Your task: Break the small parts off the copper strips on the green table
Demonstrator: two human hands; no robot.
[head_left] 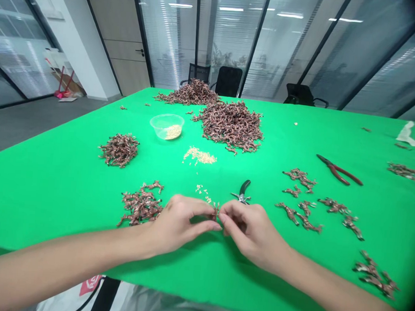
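Note:
Between thumb and fingers, my left hand (184, 220) grips a small brown animal figurine (215, 212) with thin legs. My right hand (247, 227) is pinched closed against the figurine's right side; anything tiny between its fingertips is hidden. Just beyond the hands lie a few loose gold-coloured bits (204, 191) and small pliers (242, 193) with a black handle, partly covered by my right hand. A pile of similar brown figurines (141, 204) sits left of my left hand, and several scattered figurines (305, 222) lie to the right.
Farther back on the green tabletop (68, 180) are a clear bowl (156, 123) with gold bits, a gold heap (202, 155), a small brown pile (119, 149) and two large ones (232, 124). Red-handled pliers (338, 171) and crumpled white paper (410, 135) lie at right.

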